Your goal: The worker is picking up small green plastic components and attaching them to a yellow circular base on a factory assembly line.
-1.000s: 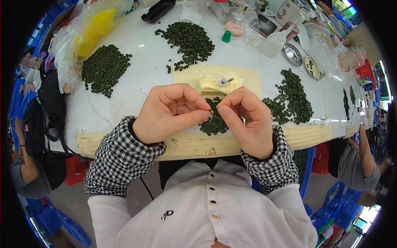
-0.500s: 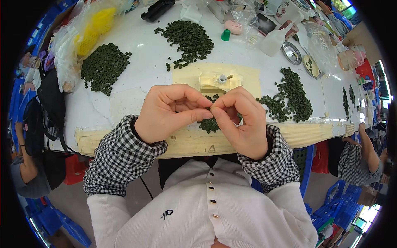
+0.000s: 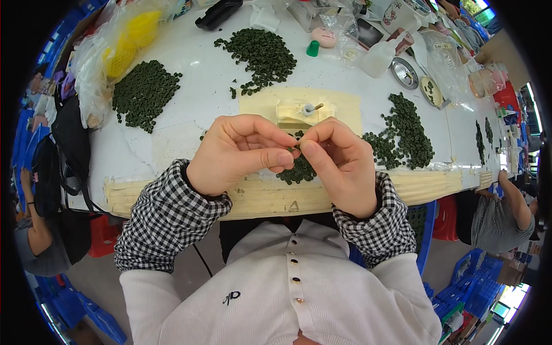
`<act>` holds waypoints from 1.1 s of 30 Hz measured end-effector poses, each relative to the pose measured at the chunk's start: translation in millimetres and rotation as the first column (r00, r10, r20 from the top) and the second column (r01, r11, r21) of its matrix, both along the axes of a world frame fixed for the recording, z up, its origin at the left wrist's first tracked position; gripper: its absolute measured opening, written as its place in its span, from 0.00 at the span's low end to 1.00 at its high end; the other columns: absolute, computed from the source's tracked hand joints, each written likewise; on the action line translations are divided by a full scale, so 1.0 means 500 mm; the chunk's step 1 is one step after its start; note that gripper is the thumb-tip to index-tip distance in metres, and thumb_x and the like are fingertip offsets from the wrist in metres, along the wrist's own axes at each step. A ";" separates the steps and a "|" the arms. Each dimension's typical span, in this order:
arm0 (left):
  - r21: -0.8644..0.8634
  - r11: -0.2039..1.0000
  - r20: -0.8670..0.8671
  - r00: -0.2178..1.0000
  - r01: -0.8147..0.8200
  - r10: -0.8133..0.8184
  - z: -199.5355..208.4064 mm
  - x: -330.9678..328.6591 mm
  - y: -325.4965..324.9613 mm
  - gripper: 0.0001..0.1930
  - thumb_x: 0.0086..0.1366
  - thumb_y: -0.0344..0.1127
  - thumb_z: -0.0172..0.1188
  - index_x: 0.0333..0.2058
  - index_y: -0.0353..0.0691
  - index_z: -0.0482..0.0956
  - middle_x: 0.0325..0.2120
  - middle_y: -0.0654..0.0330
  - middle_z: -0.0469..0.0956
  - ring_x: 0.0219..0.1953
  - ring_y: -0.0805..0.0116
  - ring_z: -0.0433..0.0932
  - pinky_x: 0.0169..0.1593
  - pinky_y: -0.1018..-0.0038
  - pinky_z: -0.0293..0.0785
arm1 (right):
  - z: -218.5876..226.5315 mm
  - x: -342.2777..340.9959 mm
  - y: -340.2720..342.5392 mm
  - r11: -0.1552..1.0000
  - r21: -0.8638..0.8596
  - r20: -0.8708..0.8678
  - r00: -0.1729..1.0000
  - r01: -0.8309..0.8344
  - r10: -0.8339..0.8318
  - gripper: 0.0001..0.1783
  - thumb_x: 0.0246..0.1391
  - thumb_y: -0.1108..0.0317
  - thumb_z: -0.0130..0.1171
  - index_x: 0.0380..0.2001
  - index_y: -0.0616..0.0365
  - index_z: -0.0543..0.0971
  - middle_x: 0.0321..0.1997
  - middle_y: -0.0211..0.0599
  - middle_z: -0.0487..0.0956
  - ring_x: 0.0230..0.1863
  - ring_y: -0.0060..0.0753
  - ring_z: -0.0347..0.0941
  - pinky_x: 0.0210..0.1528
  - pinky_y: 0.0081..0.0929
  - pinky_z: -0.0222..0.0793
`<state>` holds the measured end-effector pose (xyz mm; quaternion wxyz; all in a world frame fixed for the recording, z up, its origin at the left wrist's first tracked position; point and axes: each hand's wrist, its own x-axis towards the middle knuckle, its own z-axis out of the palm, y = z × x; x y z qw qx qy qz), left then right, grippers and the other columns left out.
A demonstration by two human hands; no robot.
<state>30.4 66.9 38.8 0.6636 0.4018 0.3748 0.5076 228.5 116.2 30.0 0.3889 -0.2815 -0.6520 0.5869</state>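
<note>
My left hand [image 3: 233,154] and my right hand [image 3: 343,165] meet fingertip to fingertip over the near side of the table. Between their pinched thumbs and forefingers sits a small dark green part [image 3: 296,146], mostly hidden by the fingers. Directly under the hands lies a small heap of dark green parts [image 3: 297,172], partly covered by them. Just beyond stands a block wrapped in cream tape [image 3: 292,113], with a short peg [image 3: 313,109] sticking up from a pale collar on it.
Larger heaps of the same parts lie at the left [image 3: 145,95], far middle [image 3: 261,57] and right [image 3: 411,132]. A clear bag with yellow netting [image 3: 129,43], a green cap [image 3: 313,48] and a round metal tin [image 3: 404,73] stand farther back. Cream tape [image 3: 264,201] covers the front edge.
My right hand has turned slightly, its fingers drawing a little upward at the pinch. The left fingertips have shifted slightly. The heaps look unchanged.
</note>
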 end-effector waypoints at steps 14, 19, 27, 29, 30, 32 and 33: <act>-0.083 0.996 0.002 1.000 0.020 -0.020 0.001 -0.001 0.000 0.06 0.60 0.25 0.64 0.35 0.33 0.78 0.30 0.55 0.83 0.33 0.72 0.82 0.37 0.80 0.80 | 0.008 -0.001 0.000 0.966 0.254 0.101 0.992 0.046 -0.074 0.03 0.53 0.75 0.62 0.31 0.61 0.79 0.28 0.28 0.73 0.21 0.13 0.62 0.23 0.14 0.57; -0.100 0.995 0.036 0.999 0.029 -0.025 -0.003 -0.003 0.001 0.05 0.61 0.25 0.63 0.35 0.34 0.77 0.32 0.54 0.83 0.32 0.71 0.83 0.36 0.80 0.80 | 0.018 0.001 -0.004 0.934 0.352 0.113 0.989 0.052 -0.097 0.05 0.51 0.77 0.63 0.33 0.62 0.80 0.29 0.30 0.75 0.22 0.15 0.65 0.23 0.15 0.61; -0.142 0.987 0.160 0.986 0.073 -0.050 -0.005 -0.007 0.002 0.03 0.63 0.26 0.61 0.35 0.35 0.76 0.31 0.55 0.83 0.31 0.72 0.83 0.35 0.81 0.80 | 0.033 0.001 -0.003 0.816 0.577 0.129 0.983 0.031 -0.128 0.10 0.46 0.80 0.66 0.35 0.61 0.82 0.29 0.33 0.76 0.25 0.18 0.71 0.25 0.16 0.65; -0.144 0.980 0.211 0.972 0.140 -0.107 -0.009 -0.012 0.001 0.05 0.63 0.28 0.62 0.35 0.34 0.78 0.33 0.55 0.83 0.33 0.72 0.83 0.38 0.80 0.80 | 0.036 0.004 -0.001 0.844 0.537 0.138 0.986 0.001 -0.089 0.10 0.44 0.80 0.66 0.34 0.61 0.82 0.29 0.32 0.76 0.24 0.18 0.70 0.24 0.16 0.64; -0.139 0.978 0.203 0.971 0.155 -0.125 -0.008 -0.012 0.001 0.05 0.63 0.29 0.62 0.35 0.34 0.78 0.32 0.56 0.83 0.32 0.72 0.82 0.38 0.80 0.80 | 0.035 0.007 0.001 0.882 0.471 0.129 0.991 -0.022 -0.044 0.10 0.44 0.80 0.67 0.33 0.61 0.82 0.29 0.32 0.76 0.24 0.18 0.69 0.23 0.16 0.63; -0.127 0.974 0.187 0.969 0.190 -0.164 -0.007 -0.012 0.000 0.05 0.62 0.29 0.63 0.35 0.35 0.79 0.31 0.57 0.82 0.31 0.73 0.82 0.37 0.80 0.79 | 0.028 0.010 0.004 0.940 0.334 0.103 0.994 -0.071 0.038 0.09 0.44 0.79 0.67 0.32 0.60 0.81 0.29 0.32 0.75 0.23 0.18 0.68 0.23 0.16 0.62; -0.120 0.974 0.187 0.968 0.194 -0.170 -0.008 -0.012 0.001 0.05 0.62 0.29 0.63 0.35 0.35 0.79 0.31 0.57 0.82 0.31 0.74 0.81 0.37 0.80 0.79 | 0.029 0.010 0.004 0.928 0.365 0.106 0.994 -0.069 0.033 0.09 0.44 0.79 0.67 0.31 0.60 0.81 0.29 0.32 0.75 0.22 0.18 0.67 0.22 0.16 0.62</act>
